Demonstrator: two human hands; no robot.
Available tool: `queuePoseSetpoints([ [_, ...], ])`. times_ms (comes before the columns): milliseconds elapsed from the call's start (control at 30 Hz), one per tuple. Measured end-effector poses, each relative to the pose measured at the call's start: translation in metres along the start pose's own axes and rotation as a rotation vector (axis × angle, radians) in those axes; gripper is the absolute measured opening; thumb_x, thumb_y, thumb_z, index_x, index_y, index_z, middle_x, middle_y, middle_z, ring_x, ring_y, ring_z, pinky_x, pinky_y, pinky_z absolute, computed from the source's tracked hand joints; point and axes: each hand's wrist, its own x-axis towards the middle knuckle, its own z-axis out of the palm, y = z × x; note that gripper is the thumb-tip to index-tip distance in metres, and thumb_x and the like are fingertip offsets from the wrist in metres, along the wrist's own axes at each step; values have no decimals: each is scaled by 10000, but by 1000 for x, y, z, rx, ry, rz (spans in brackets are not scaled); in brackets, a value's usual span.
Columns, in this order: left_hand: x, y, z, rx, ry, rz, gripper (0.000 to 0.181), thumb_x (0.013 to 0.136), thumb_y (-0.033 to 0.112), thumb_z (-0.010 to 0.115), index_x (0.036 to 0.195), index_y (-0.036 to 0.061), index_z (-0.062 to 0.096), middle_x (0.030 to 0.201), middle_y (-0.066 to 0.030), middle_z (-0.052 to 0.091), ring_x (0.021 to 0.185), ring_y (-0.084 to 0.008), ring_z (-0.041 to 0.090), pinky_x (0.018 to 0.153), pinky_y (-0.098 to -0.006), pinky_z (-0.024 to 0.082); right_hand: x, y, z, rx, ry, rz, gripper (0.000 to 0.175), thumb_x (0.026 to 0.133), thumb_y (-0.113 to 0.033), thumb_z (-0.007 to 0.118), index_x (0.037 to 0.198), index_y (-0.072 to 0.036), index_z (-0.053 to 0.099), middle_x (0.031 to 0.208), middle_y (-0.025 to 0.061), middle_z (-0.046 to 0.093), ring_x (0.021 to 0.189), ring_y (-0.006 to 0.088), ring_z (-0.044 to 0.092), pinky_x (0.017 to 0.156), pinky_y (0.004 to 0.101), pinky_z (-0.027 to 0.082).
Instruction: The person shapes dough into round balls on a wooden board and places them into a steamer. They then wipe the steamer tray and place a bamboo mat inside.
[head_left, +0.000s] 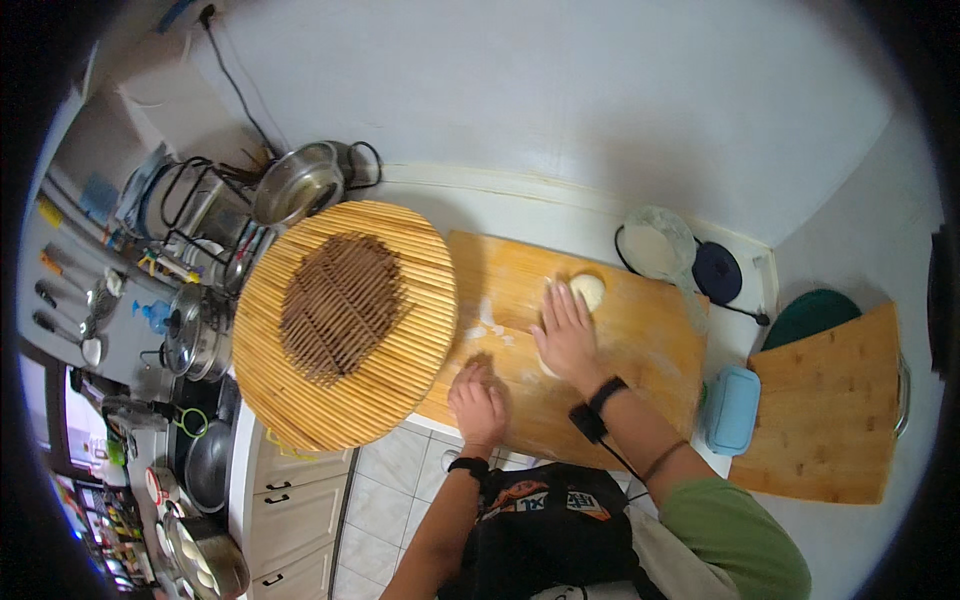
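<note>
A wooden board (645, 360) dusted with flour lies before me. My right hand (568, 330) rests palm down with its fingers stretched out, and a bit of pale dough shows at its lower edge. Just beyond its fingertips is a round piece of dough (588, 292). My left hand (478, 405) is over the board's near left part, fingers bent and slightly blurred; whether anything is under it I cannot tell. White flour patches (487, 315) mark the wood between and beyond the hands.
A round slatted tray (427, 300) with a brown slatted mat (341, 304) overlaps the board's left side. Behind right stand a bowl (656, 244) with pale contents and a dark round lid (717, 272). A blue container (733, 410) and another wooden board (825, 412) are at right.
</note>
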Motion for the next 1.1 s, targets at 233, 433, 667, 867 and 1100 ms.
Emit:
queuePoseSetpoints([
  [233, -3, 0, 2, 23, 4, -28, 388, 876, 180, 530, 1224, 10, 513, 1335, -164, 467, 1249, -370, 411, 1053, -497, 290, -107, -13, -48, 22, -311, -211, 594, 917, -336, 518, 1415, -23, 432, 1497, 133, 406, 1385, 304, 361, 1155, 504, 206],
  [433, 0, 1, 3, 47, 10, -20, 360, 870, 176, 538, 1191, 13, 528, 1325, -159, 479, 1230, -367, 426, 1032, -493, 309, -115, -16, -77, 96, -575, -238, 580, 947, -339, 451, 1444, -45, 400, 1504, 161, 383, 1404, 331, 328, 1149, 521, 200],
  [667, -3, -1, 8, 91, 10, -13, 365, 855, 158, 558, 1193, 23, 531, 1293, -152, 507, 1205, -354, 451, 1012, -492, 328, -45, -3, -31, 118, -238, 18, 592, 947, -296, 461, 1468, -34, 356, 1519, 220, 327, 1431, 357, 272, 1159, 525, 175],
  [867, 0, 3, -1, -59, -49, 29, 291, 885, 144, 538, 1162, 56, 543, 1213, -187, 535, 1174, -365, 461, 985, -487, 346, -45, -12, -50, 62, -95, 133, 602, 923, -279, 507, 1454, -29, 371, 1502, 226, 342, 1412, 364, 292, 1153, 509, 188],
  [1100, -13, 47, -33, -549, -789, -295, 350, 944, 249, 596, 1169, 2, 490, 962, -150, 643, 853, -282, 629, 739, -379, 499, -109, -12, -72, 405, -493, 339, 363, 923, -330, 573, 1061, 6, 568, 1004, 193, 606, 965, 347, 562, 846, 494, 433],
])
